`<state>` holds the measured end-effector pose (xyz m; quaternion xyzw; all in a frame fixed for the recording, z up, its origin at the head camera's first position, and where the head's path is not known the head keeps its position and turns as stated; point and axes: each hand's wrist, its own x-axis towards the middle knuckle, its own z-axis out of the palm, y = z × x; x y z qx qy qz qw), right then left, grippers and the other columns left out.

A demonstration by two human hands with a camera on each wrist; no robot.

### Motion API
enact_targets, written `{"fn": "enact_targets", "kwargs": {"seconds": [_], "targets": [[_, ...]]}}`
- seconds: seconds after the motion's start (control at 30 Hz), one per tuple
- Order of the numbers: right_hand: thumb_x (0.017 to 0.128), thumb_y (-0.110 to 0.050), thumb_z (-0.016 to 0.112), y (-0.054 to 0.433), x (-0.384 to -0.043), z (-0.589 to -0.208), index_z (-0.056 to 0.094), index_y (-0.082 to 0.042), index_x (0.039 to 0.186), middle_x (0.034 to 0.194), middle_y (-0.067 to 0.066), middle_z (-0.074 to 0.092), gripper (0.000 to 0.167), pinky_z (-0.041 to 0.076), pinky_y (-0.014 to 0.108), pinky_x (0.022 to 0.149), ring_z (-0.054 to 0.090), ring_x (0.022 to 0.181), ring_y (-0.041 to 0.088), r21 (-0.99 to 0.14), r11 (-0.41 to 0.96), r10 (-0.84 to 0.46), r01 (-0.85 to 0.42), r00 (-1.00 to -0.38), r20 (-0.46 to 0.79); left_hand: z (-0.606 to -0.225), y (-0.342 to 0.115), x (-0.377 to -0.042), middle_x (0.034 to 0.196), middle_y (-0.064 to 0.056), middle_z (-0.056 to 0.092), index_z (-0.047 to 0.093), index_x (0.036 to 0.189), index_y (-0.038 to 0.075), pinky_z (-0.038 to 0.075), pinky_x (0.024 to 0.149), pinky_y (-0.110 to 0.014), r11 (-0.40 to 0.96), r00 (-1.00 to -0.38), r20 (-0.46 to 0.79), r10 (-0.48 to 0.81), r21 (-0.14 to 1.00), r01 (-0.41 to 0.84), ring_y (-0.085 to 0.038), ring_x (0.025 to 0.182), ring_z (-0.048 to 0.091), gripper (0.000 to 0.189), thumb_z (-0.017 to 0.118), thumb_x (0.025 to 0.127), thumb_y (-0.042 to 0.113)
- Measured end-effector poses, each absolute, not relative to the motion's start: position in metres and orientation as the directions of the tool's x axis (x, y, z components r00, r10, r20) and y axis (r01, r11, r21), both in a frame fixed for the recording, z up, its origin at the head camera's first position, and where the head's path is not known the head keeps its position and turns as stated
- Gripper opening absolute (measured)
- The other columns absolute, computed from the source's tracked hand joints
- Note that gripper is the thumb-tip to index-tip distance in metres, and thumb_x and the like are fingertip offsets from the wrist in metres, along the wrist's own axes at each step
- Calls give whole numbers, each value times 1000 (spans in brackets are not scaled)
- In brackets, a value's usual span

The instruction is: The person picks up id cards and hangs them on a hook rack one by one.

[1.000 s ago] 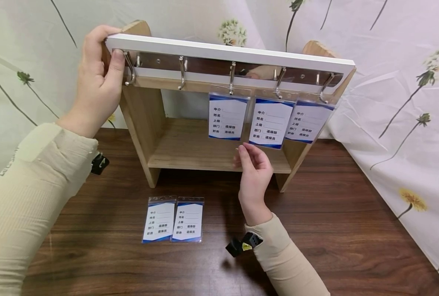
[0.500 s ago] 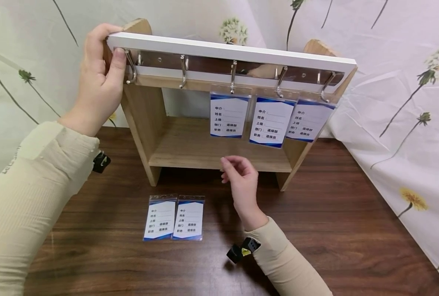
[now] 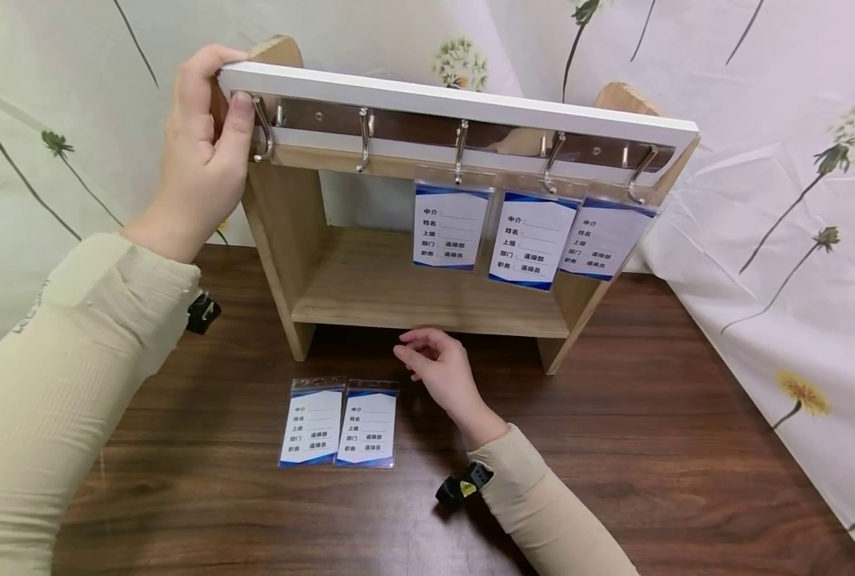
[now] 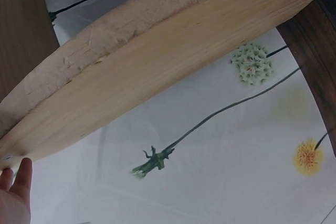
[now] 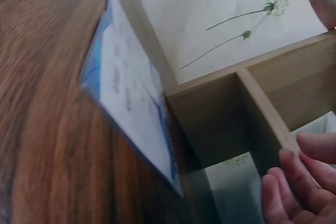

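Observation:
My left hand (image 3: 207, 160) grips the left end of a white hook rack (image 3: 463, 90) on a wooden shelf stand, thumb in front by the leftmost hook. In the left wrist view only some fingertips (image 4: 22, 182) show beside the wooden side panel. Three badge holders (image 3: 450, 228) hang from the middle hook and the two hooks to its right. Two more badge holders (image 3: 367, 428) lie side by side on the table. Just up and right of them hovers my right hand (image 3: 441, 372), fingers loosely bent, holding nothing. The right wrist view shows a lying badge holder (image 5: 131, 87) apart from that hand (image 5: 302, 187).
The wooden stand (image 3: 427, 308) has a low shelf board and two side panels. Its two leftmost hooks (image 3: 364, 140) carry no badge. Dark wood-grain table (image 3: 686, 448) lies in front and to the right. A flower-print cloth (image 3: 780, 144) hangs behind.
My right hand has moved down and left, away from the hanging badge holders toward the two on the table. My left hand keeps its grip on the rack.

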<state>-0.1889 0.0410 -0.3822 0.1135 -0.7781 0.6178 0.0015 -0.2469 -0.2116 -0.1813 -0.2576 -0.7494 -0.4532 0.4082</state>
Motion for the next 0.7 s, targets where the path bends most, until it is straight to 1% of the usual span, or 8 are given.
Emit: {"fn": "enact_targets", "kwargs": {"seconds": [0.03, 0.1, 0.2, 0.3, 0.43, 0.6, 0.7], "targets": [[92, -15, 70, 41, -189, -384, 69, 0, 113, 98, 15, 68, 26, 57, 35, 68, 64, 80, 30, -953, 243, -197, -179, -971, 132, -181, -212, -247, 109, 21, 44, 42, 134, -3, 33, 87, -18, 455, -533, 846, 19, 467, 758, -1, 93, 44, 33, 40, 104, 11], [92, -17, 71, 41, -190, -388, 68, 0, 115, 99, 14, 69, 29, 56, 33, 67, 63, 79, 27, -935, 305, -238, -182, -965, 111, -181, -211, -247, 106, 20, 44, 41, 134, -3, 33, 84, -19, 454, -532, 847, 21, 466, 760, -2, 89, 44, 33, 40, 104, 12], [91, -16, 71, 41, -192, -394, 68, 1, 115, 99, 13, 70, 30, 52, 27, 62, 60, 72, 17, -908, 379, -286, -180, -956, 70, -181, -211, -247, 108, 20, 44, 42, 134, -3, 32, 85, -19, 455, -532, 846, 23, 465, 759, -2, 90, 43, 33, 39, 104, 12], [90, -16, 72, 41, -195, -399, 68, 1, 115, 99, 13, 70, 31, 49, 24, 58, 58, 70, 12, -894, 420, -311, -156, -950, 20, -181, -211, -247, 110, 21, 43, 42, 135, -3, 31, 87, -18, 466, -531, 847, 26, 460, 756, -1, 92, 41, 34, 39, 104, 11], [87, -18, 75, 40, -197, -404, 69, -2, 116, 102, 12, 70, 34, 48, 24, 59, 58, 71, 11, -883, 454, -320, -117, -946, -39, -181, -212, -247, 111, 21, 42, 41, 134, -4, 31, 88, -18, 465, -528, 849, 27, 457, 758, -1, 94, 42, 34, 38, 104, 11], [84, -21, 79, 41, -199, -410, 69, -4, 118, 109, 12, 68, 39, 49, 23, 61, 59, 73, 11, -868, 484, -333, -112, -941, -65, -181, -211, -248, 108, 19, 44, 40, 134, -5, 33, 87, -18, 444, -524, 851, 25, 460, 769, -2, 94, 45, 33, 39, 104, 11], [82, -22, 80, 43, -200, -413, 68, -4, 119, 113, 12, 67, 43, 49, 24, 62, 58, 74, 12, -864, 490, -351, -118, -934, -71, -181, -210, -248, 106, 18, 45, 40, 133, -4, 35, 83, -19, 441, -528, 849, 24, 465, 768, -3, 91, 46, 33, 39, 104, 11]]}}
